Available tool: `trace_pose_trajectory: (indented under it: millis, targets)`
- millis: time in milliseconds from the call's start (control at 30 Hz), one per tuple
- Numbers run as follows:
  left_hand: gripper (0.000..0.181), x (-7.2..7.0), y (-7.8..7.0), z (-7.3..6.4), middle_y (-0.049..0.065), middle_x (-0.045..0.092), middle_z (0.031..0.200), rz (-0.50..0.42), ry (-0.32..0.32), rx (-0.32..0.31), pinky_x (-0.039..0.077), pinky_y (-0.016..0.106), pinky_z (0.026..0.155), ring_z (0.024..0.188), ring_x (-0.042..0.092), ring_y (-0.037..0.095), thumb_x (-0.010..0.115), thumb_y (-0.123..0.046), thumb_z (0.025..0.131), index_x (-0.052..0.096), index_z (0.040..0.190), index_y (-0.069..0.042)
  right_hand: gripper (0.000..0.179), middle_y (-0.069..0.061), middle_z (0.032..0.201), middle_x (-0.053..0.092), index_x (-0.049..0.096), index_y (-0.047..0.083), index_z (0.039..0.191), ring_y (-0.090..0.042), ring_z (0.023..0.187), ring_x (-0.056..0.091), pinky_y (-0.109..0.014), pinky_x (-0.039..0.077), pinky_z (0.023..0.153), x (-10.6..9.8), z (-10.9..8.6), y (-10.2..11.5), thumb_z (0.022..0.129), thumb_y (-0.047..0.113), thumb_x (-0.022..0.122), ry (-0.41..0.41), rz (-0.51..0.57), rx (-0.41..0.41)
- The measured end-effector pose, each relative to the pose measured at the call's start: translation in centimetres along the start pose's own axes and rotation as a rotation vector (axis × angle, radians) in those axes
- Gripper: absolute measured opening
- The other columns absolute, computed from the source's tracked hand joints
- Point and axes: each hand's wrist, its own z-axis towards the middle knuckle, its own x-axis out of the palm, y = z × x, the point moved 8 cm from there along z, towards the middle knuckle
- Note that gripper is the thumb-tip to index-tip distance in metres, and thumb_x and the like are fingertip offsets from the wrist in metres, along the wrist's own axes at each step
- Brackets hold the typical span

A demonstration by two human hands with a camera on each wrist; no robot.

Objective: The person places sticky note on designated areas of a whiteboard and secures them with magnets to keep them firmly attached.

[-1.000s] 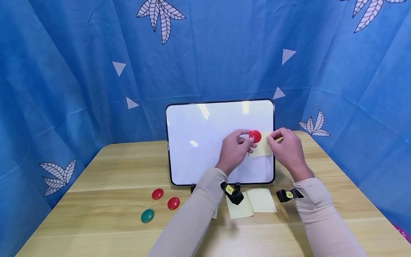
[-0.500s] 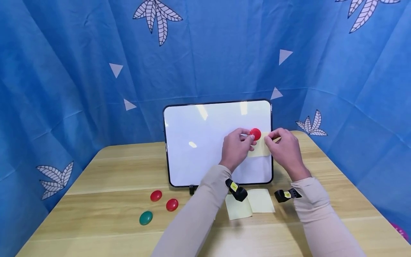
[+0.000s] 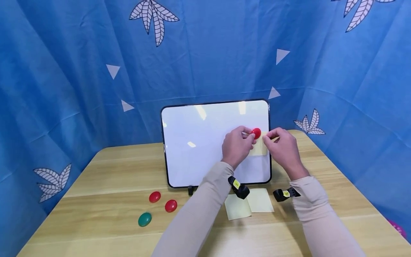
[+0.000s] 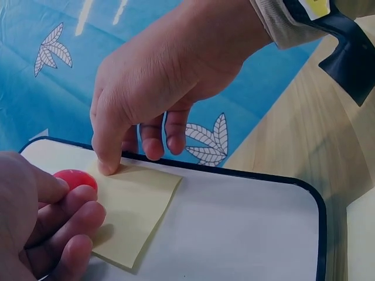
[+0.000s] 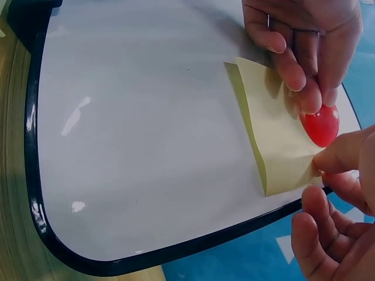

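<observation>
The left hand (image 3: pixel 237 145) pinches the red disc (image 3: pixel 256 133) at the top edge of the note (image 3: pixel 260 149) on the board (image 3: pixel 199 157); the right hand (image 3: pixel 284 148), just right of the disc, pinches the note's upper right corner

In the head view, the left grip (image 3: pixel 237 147) covers parts of the whiteboard (image 3: pixel 199 157), yellow sticky note (image 3: pixel 260 147) and red magnet (image 3: pixel 257 133). Below the whiteboard, a wrist camera (image 3: pixel 243 191) hides part of the lower sticky note (image 3: pixel 237 208). Well right of the whiteboard, a pink item (image 3: pixel 397 228) is too small to identify.
</observation>
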Motion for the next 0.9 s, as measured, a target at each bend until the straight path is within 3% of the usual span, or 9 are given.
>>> trace_pose_trajectory:
  millis: [400,900]
  targets:
    - [0.019,-0.62,0.11,-0.22,-0.01,0.065,0.07,0.135,-0.089,0.028,0.048,0.026,0.057,0.059,0.06,0.002,0.072,-0.033,0.094,0.072,0.101,-0.016,0.019,-0.014,0.103,0.062,0.066,0.002,0.103,-0.027,0.084,0.056,-0.035,0.053,0.065,0.41,0.02,0.32,0.099,0.021,0.064,0.042,-0.014,-0.024]
    - [0.022,-0.64,-0.13,-0.07,-0.01,0.066,0.07,0.205,-0.127,0.038,0.046,0.028,0.064,0.06,0.059,0.001,0.072,-0.036,0.093,0.073,0.101,-0.016,0.019,-0.014,0.102,0.061,0.066,0.001,0.101,-0.027,0.084,0.056,-0.035,0.053,0.066,0.18,0.04,0.16,0.098,0.02,0.063,0.037,-0.043,-0.027]
